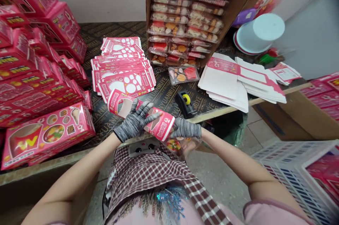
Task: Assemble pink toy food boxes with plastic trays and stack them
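A pink printed cardboard box [159, 129] with cut-out windows lies slantwise at the table's front edge. My left hand [135, 121], in a grey knit glove, grips it across the middle, fingers over its top face. At the box's right end is my right hand [185, 128], also gloved, its fingers closed and partly hidden. A clear plastic pack of toy food [174, 144] shows just below that hand and seems held by it. Just behind the box lies a pile of flat pink box sheets [124, 80].
Finished pink boxes [47, 133] are stacked at left. An upright carton [148, 13] holds several toy-food packs; one pack [183, 75] lies before it. A black tape dispenser [186, 104], white-backed sheets [222, 80], pale blue tubs [265, 31] and a white crate [280, 165] are rightward.
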Motion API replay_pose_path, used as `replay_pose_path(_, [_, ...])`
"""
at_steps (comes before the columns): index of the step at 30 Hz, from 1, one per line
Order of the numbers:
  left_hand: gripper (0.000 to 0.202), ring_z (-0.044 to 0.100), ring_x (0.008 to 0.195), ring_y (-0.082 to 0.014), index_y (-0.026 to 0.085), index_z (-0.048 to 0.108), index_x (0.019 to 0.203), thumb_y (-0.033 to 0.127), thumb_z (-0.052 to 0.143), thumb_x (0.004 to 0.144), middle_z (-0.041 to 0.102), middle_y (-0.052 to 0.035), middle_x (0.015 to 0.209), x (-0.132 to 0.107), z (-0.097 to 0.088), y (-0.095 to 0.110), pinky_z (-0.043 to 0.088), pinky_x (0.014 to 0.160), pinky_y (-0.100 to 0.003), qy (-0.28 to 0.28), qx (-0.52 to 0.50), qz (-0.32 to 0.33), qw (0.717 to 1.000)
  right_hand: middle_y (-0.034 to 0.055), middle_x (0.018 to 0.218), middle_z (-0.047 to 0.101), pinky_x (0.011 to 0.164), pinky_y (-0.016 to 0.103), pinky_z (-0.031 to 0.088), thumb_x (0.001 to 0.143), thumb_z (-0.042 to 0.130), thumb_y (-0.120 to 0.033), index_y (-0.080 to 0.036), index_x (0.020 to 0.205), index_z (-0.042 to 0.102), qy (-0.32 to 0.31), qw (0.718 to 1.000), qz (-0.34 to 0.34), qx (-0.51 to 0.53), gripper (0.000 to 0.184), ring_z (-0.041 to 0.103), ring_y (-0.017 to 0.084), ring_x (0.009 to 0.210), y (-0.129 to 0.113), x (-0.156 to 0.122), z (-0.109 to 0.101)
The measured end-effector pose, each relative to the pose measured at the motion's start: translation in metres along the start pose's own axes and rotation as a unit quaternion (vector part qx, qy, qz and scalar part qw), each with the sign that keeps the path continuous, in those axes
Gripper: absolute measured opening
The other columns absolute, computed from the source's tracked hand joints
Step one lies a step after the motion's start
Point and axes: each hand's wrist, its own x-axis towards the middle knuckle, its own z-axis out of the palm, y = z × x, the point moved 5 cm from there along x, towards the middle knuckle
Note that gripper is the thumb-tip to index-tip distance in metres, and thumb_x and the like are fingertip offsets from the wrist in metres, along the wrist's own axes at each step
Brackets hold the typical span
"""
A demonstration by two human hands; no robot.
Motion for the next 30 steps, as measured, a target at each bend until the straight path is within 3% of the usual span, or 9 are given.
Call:
replay_pose_path(3, [0.076,0.030,0.148,-0.0374,0.038,0.039,0.153,0.035,0.068,0.082,0.039,-0.0150,0.159,0.001,-0.001,0.017,-0.001,0.120,-0.065,0.003,0.006,0.041,0.999,0.0053,0.102,0.077,0.092,0.035,0.055,0.060,0.087,-0.045,-0.017,0.102,0.073,-0.104,0.989,0.020,0.105,0.053,0.069,0.024,0.098,0.005,0.008,-0.002])
replay_pose_path(6, [0.077,0.034,0.145,-0.0367,0.038,0.039,0.153,0.041,0.068,0.082,0.041,-0.0146,0.157,0.002,-0.005,0.021,0.000,0.120,-0.064,0.011,0.003,0.037,0.999,0.0053,0.096,0.076,0.088,0.034,0.056,0.061,0.086,-0.051,-0.014,0.095,0.072,-0.134,0.976,0.047,0.166,0.052,0.070,0.023,0.094,0.012,0.007,-0.022])
replay_pose_path(9, [0.087,0.037,0.142,-0.0403,0.032,0.039,0.154,0.057,0.070,0.076,0.041,-0.0180,0.154,-0.002,-0.012,0.004,0.000,0.119,-0.067,0.025,-0.003,-0.017,1.000,0.0096,0.117,0.072,0.095,0.037,0.054,0.062,0.088,-0.048,-0.014,0.121,0.068,-0.120,0.985,0.060,0.110,0.071,0.067,0.027,0.107,0.019,-0.008,-0.052])
replay_pose_path(13, [0.094,0.033,0.142,-0.0440,0.027,0.041,0.153,0.061,0.073,0.070,0.040,-0.0193,0.154,-0.004,-0.012,-0.014,0.000,0.118,-0.068,0.026,-0.011,-0.093,0.995,0.0120,0.145,0.055,0.105,0.043,0.048,0.062,0.090,-0.045,-0.023,0.157,0.033,0.004,0.996,0.040,0.080,0.113,0.059,0.030,0.125,0.015,-0.022,-0.076])
replay_pose_path(19, [0.098,0.035,0.142,-0.0450,0.027,0.048,0.148,0.066,0.075,0.063,0.042,-0.0185,0.152,0.018,-0.001,0.005,0.002,0.118,-0.069,0.004,-0.094,-0.074,0.993,-0.0024,0.086,0.069,0.082,0.036,0.057,0.068,0.085,-0.047,-0.024,0.159,0.025,0.170,0.972,-0.031,0.159,0.112,0.062,0.015,0.070,-0.002,0.011,-0.039])
replay_pose_path(22, [0.105,0.034,0.142,-0.0464,0.024,0.050,0.147,0.069,0.079,0.056,0.043,-0.0187,0.152,0.016,-0.016,-0.005,0.006,0.119,-0.070,0.082,-0.189,-0.139,0.969,0.0015,0.100,0.071,0.083,0.034,0.057,0.071,0.077,-0.061,-0.029,0.159,0.025,0.251,0.935,-0.072,0.238,0.107,0.066,0.015,0.081,-0.001,0.023,-0.032])
replay_pose_path(25, [0.104,0.046,0.135,-0.0428,0.024,0.052,0.144,0.070,0.080,0.055,0.056,-0.0160,0.142,0.008,-0.029,-0.015,0.033,0.114,-0.065,0.149,-0.423,-0.202,0.871,0.0090,0.126,0.067,0.098,0.037,0.053,0.071,0.073,-0.070,-0.029,0.153,0.039,0.248,0.928,-0.093,0.263,0.098,0.067,0.021,0.111,-0.001,0.031,-0.019])
replay_pose_path(28, [0.088,0.061,0.121,-0.0394,0.023,0.060,0.135,0.070,0.076,0.063,0.069,-0.0133,0.123,0.008,-0.030,-0.009,0.050,0.102,-0.058,0.157,-0.674,-0.211,0.690,0.0089,0.126,0.070,0.108,0.042,0.048,0.068,0.078,-0.067,-0.025,0.138,0.058,0.186,0.952,-0.097,0.223,0.084,0.064,0.025,0.120,-0.012,0.040,0.000])
replay_pose_path(30, [0.082,0.063,0.120,-0.0382,0.022,0.061,0.133,0.065,0.078,0.065,0.072,-0.0123,0.121,0.010,-0.029,-0.004,0.052,0.101,-0.054,0.176,-0.748,-0.213,0.603,0.0078,0.118,0.074,0.106,0.045,0.049,0.067,0.080,-0.063,-0.024,0.124,0.068,0.194,0.958,-0.094,0.187,0.071,0.066,0.027,0.114,-0.019,0.042,0.001])
